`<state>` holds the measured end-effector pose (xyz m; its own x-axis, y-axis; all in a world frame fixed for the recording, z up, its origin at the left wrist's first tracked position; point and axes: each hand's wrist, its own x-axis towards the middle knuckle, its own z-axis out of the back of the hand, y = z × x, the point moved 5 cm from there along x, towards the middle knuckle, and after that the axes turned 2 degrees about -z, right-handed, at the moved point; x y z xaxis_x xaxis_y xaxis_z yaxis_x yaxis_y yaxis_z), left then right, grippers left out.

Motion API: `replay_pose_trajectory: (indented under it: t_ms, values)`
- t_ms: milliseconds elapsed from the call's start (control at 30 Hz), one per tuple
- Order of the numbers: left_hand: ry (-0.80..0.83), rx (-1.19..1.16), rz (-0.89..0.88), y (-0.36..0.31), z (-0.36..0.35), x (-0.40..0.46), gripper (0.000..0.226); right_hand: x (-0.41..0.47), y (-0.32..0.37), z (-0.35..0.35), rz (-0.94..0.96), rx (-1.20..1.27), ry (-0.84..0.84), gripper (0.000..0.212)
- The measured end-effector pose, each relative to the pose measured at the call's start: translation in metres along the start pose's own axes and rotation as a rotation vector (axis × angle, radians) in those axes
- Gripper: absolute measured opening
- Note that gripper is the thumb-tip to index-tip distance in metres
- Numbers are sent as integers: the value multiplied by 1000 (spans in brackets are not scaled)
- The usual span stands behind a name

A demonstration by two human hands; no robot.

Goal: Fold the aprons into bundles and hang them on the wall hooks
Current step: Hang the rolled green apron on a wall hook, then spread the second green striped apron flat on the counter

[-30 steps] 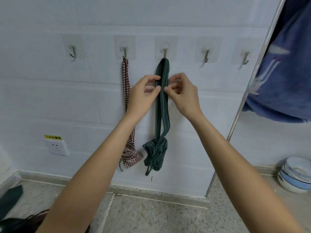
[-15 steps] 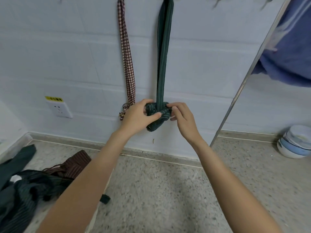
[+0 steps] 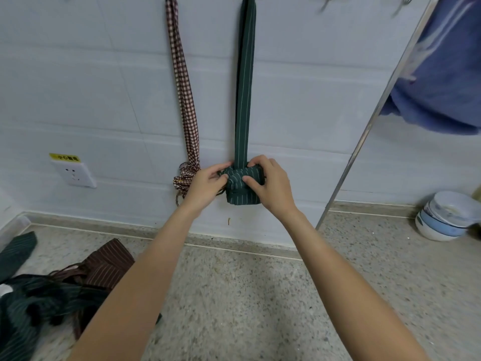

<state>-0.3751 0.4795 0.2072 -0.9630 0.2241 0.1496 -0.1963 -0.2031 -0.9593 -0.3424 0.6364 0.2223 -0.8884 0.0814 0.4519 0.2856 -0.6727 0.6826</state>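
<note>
A dark green striped apron hangs by its long strap (image 3: 244,82) down the white wall, ending in a folded bundle (image 3: 242,195). My left hand (image 3: 205,185) grips the bundle's left side. My right hand (image 3: 270,185) grips its right side and top, thumb across the front. Left of it hangs a red checked apron (image 3: 186,100), its bundle partly hidden behind my left hand. The hooks holding both straps are above the frame; two bare hooks (image 3: 326,2) show at the top edge.
Loose aprons lie on the speckled floor at lower left: a dark green pile (image 3: 33,308) and a brown striped one (image 3: 104,267). A wall socket (image 3: 74,173) sits at left. A slanted metal pole (image 3: 369,121), blue cloth (image 3: 447,74) and stacked bowls (image 3: 445,217) stand right.
Both hands slid down the green strap from near the hook to the bundle and now hold it squared up. My view tilted down, showing the floor pile.
</note>
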Motion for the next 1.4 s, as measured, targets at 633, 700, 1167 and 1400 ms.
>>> replay_pose_trajectory:
  t_ms: [633, 700, 1167, 1400]
  values:
    - [-108, 479, -201, -12, 8, -2, 42, -15, 7, -15, -36, -55, -198, 33]
    - [-73, 482, -223, -16, 7, -6, 49, -19, 10, -13, -13, -90, -195, 38]
    - [-324, 531, -132, 25, 50, -217, 27, -164, 63, -51, 385, -6, 117, 14]
    - [-390, 486, 545, 143, 99, -393, 19, -276, 95, -157, 536, 66, 778, 17]
